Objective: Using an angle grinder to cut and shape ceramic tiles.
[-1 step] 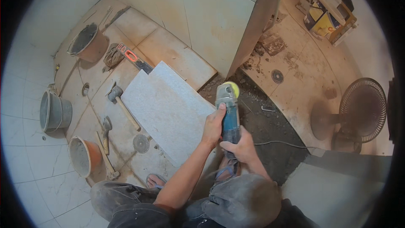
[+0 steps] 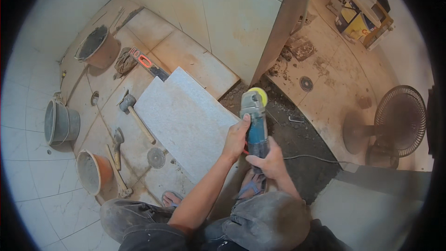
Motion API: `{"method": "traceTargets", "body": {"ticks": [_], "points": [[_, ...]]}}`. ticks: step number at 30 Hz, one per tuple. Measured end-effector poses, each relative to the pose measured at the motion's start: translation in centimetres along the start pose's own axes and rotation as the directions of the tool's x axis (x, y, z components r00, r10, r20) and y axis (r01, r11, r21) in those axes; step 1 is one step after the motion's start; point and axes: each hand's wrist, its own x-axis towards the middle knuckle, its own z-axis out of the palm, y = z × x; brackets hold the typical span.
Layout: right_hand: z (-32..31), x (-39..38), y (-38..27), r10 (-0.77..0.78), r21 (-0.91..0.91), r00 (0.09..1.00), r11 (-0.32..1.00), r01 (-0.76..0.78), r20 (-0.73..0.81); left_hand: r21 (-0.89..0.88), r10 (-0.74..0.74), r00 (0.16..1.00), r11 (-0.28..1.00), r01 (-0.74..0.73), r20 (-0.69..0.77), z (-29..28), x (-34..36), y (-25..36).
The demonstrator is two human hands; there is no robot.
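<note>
My left hand (image 2: 234,142) grips the upper body of a blue and grey angle grinder (image 2: 256,130) with a pale yellow disc (image 2: 259,96) at its far end. My right hand (image 2: 269,160) is closed round its dark lower end, and a grey cord (image 2: 306,156) runs off to the right. Beneath and left of the grinder lies a light grey tile (image 2: 181,116) with a notched corner, partly over a black level (image 2: 160,73) with red marks. A rubber mallet (image 2: 141,125) with a wooden handle rests beside the tile.
Three buckets (image 2: 100,51), (image 2: 65,123), (image 2: 93,172) stand at left near trowels (image 2: 116,153). The wall edge (image 2: 274,42) juts in above a dark, debris-covered strip (image 2: 302,135). A fan (image 2: 399,121) and boxes (image 2: 357,18) are on the right. My sandaled feet (image 2: 251,186) are below.
The grinder, held in both hands, has shifted a little to the right and slightly up. The surrounding objects look the same.
</note>
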Motion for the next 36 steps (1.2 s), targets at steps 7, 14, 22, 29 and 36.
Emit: {"method": "traceTargets", "body": {"ticks": [7,14,22,29,36], "points": [[-4.4,-1.0,1.1,-0.115,0.464,0.989,0.874,0.147,-0.096,0.751,0.511,0.843,0.488,-0.445,0.168,-4.6,4.7,-5.2],[-7.0,-0.4,2.6,0.048,0.526,0.952,0.841,0.124,-0.301,0.826,-0.199,0.827,-0.111,-0.553,0.526,-2.8,7.9,-0.8],[-5.9,-2.6,4.0,0.024,0.439,0.92,0.884,0.163,-0.391,0.702,-0.257,0.725,-0.192,-0.686,0.639,-4.7,3.0,4.8],[-8.0,0.8,2.0,-0.098,0.0,0.97,0.995,0.101,-0.221,0.528,-0.304,0.541,-0.132,-0.839,0.784,-8.9,-5.6,10.5],[-2.0,2.9,-6.4,-0.205,-0.203,0.979,0.958,0.203,0.012,0.41,-0.308,0.433,-0.139,-0.902,0.847,-14.0,-11.6,11.2]]}}
